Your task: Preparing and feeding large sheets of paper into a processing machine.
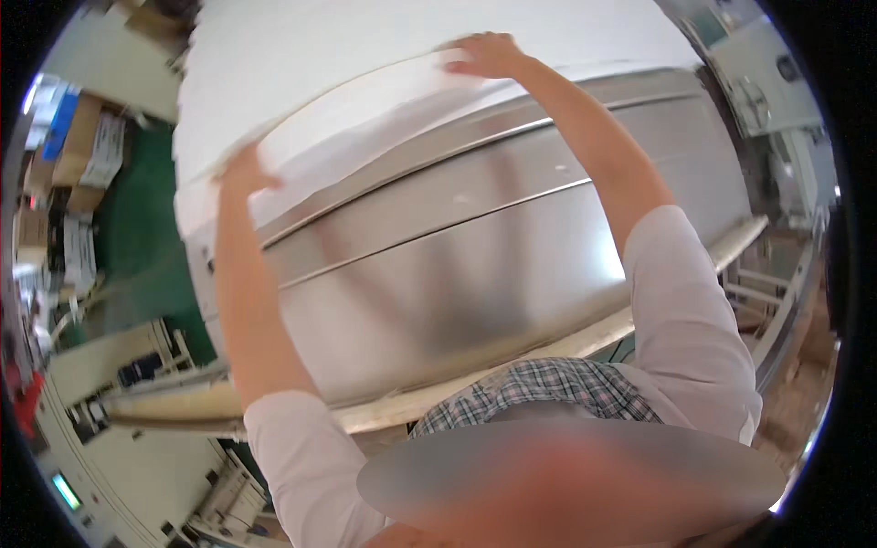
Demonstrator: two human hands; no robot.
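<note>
A wide white sheet, seemingly cloth [365, 36], covers the far side of a smooth metal surface [438, 265]. A thin yellowish edge runs across the sheet between my two hands, and below it the material lies in soft folds. My left hand [244, 173] is at the sheet's left part, blurred, its thumb apart from the fingers. Farther off and to the right, my right hand [486, 57] rests at the same edge with fingers stretched and thumb spread. Both hands seem to touch the sheet; blur hides the fingertips' exact contact.
Across the metal run raised seams. A pale padded roll [493, 365] lines the near edge, close to my body. Cardboard boxes [78, 151] stand on the green floor [137, 210] at left. Pale machine cabinets [128, 438] are at lower left, with a metal frame [776, 297] at right.
</note>
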